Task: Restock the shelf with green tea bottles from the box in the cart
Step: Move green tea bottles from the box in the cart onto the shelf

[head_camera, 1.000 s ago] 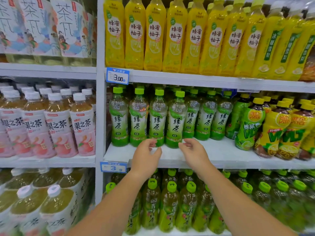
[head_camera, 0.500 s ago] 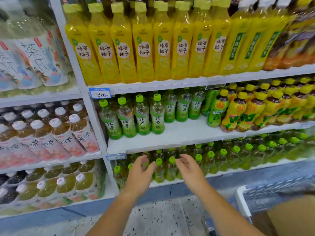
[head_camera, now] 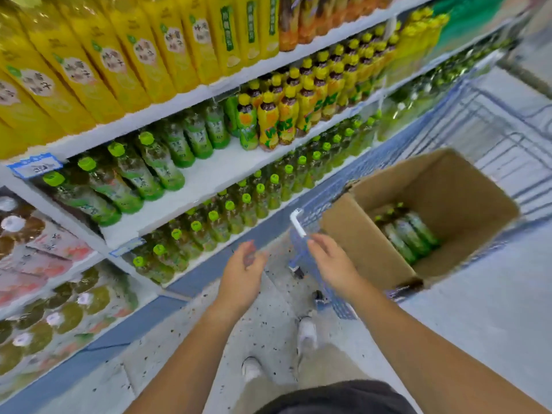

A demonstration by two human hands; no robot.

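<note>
Both hands are empty: the right hand [head_camera: 334, 264] hovers just left of the box [head_camera: 352, 234], over the cart's [head_camera: 298, 222] near corner, fingers loosely curled and slightly apart, and the left hand [head_camera: 243, 273] is further left of the box, fingers relaxed likewise. The bottles [head_camera: 409, 234] lie in the box's bottom, well apart from all fingers; 3 show, blurred. Up-left of the box, the shelf [head_camera: 215, 174] holds 4 shelf bottles [head_camera: 131, 171] forward and 3 set back.

cardboard box [head_camera: 448, 186] – open-topped, standing in blue wire cart [head_camera: 316, 210] | green tea bottles [head_camera: 409, 234] – a few, clustered low inside box | shelf [head_camera: 215, 174] – white, front strip bare | shelved bottles [head_camera: 131, 177] green-capped, upright, rows at back
</note>
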